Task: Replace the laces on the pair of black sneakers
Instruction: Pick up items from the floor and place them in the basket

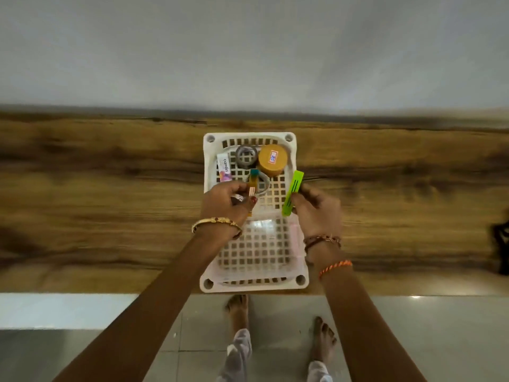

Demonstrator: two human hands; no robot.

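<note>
A wood-grain desk (110,194) against a pale wall (248,51) carries a white lattice basket (257,283), over which a small tube (252,186) is pinched by the left hand (224,201) and, at 3 o'clock, a green strip (292,193) is gripped by the right hand (316,210); the sneakers cannot be seen.

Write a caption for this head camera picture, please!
Two hands, left and right, lift small items from a white basket.

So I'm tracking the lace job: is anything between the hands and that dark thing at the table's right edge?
Nothing visible: only bare table lies between the right hand and the dark thing, too blurred to call a sneaker. Over the white basket, the left hand holds a small tube, the right a green tool.
</note>
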